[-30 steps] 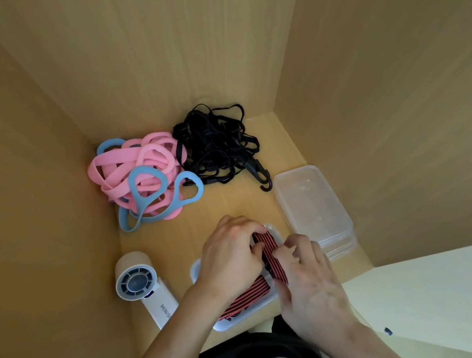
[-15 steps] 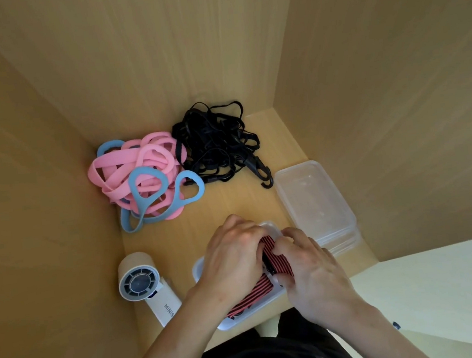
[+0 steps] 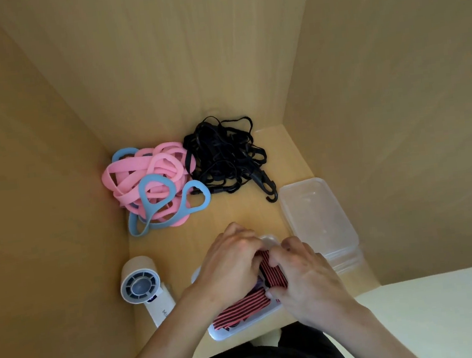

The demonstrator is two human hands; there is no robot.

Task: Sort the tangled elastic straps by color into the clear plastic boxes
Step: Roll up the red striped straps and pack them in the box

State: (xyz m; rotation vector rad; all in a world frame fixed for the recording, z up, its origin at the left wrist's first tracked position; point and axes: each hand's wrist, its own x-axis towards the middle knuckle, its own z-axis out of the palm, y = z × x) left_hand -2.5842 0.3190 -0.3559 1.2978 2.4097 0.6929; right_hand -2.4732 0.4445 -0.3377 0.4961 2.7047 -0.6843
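Vs. a second ago: little change; left hand (image 3: 232, 264) and right hand (image 3: 304, 277) stayed over the near box (image 3: 245, 326); right hand had edged in toward the left, knuckles nearly touching; both were curled on the striped strap (image 3: 243, 307), red-and-black, one fold standing up between the hands, the rest lying flat inside the box; right thumb pressed on the strap's near edge. Pink straps (image 3: 140, 172) tangled with blue strap (image 3: 198, 192) at back left, black straps (image 3: 223, 156) just beside them, black hook (image 3: 264, 181) trailing toward the empty boxes (image 3: 319, 222) at right; none of these had moved; fan (image 3: 139, 287) was unchanged at near left.

Hidden or unclear: left fingertips were behind their own knuckles, so the exact pinch was not visible; hands covered the box's far end; a dark purplish bit under the strap could not be made out; left forearm cut off the fan's handle and lettering; empty boxes were stacked, count unclear; how many separate straps were in each pile, cannot tell.
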